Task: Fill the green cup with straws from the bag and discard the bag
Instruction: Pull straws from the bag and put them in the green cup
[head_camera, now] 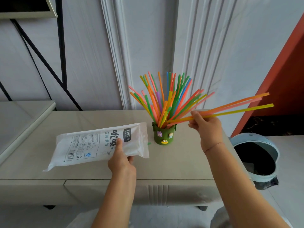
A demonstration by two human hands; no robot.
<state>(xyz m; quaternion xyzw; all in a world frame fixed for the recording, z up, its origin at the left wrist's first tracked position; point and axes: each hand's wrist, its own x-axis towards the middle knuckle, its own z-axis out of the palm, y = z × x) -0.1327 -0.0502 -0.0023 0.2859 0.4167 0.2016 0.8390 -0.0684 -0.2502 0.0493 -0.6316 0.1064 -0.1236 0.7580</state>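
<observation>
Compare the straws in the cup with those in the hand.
The cup straws stand fanned upward; the held straws lie nearly level. The cup straws are many; the held straws few. The cup straws sit in the green cup; the held straws are pinched by the right hand. Both are thin and colourful.

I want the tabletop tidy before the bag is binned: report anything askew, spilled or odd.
A small green scrap lies loose on the table beside the green cup; what it is cannot be told. The straws in the cup splay outward rather than standing straight. Nothing else stands out.
</observation>
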